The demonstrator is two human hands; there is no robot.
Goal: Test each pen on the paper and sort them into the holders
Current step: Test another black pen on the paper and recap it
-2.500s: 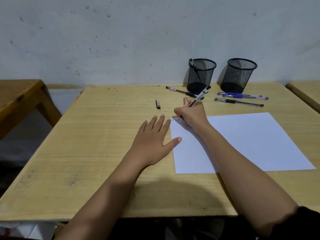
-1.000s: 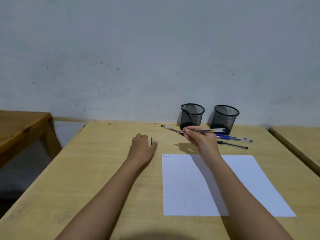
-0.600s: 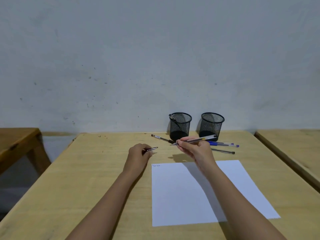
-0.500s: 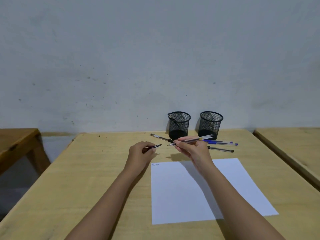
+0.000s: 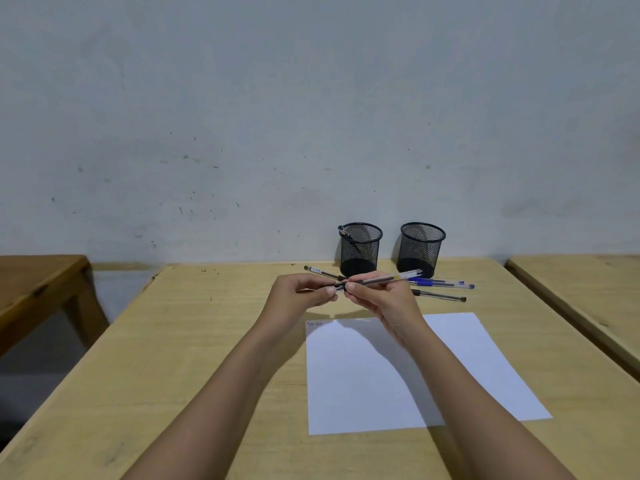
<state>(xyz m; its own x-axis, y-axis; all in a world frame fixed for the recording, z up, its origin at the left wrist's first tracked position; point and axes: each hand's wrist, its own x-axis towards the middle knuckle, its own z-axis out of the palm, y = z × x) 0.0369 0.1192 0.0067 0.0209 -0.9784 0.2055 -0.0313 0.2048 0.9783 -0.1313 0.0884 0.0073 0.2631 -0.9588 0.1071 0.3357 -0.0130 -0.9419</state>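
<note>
My right hand (image 5: 382, 299) pinches a clear-barrelled black pen (image 5: 388, 279) and holds it level above the table. My left hand (image 5: 298, 295) grips the black pen cap (image 5: 337, 287), which meets the pen's tip between the two hands. A white sheet of paper (image 5: 464, 362) lies below my right arm, with small scribbles at its top left corner. Two black mesh holders stand by the wall: the left holder (image 5: 360, 249) has one pen in it, the right holder (image 5: 421, 249) looks empty.
One black pen (image 5: 320, 271) lies left of the left holder. Two blue pens (image 5: 441, 283) and another black pen (image 5: 440, 296) lie right of my hands. A brown bench (image 5: 38, 289) stands at left, another table (image 5: 585, 292) at right.
My right hand finished scribbling and lifted the pen off the paper. My left hand picked the cap up from the table and brought it to the pen's tip. The camera tilted upward.
</note>
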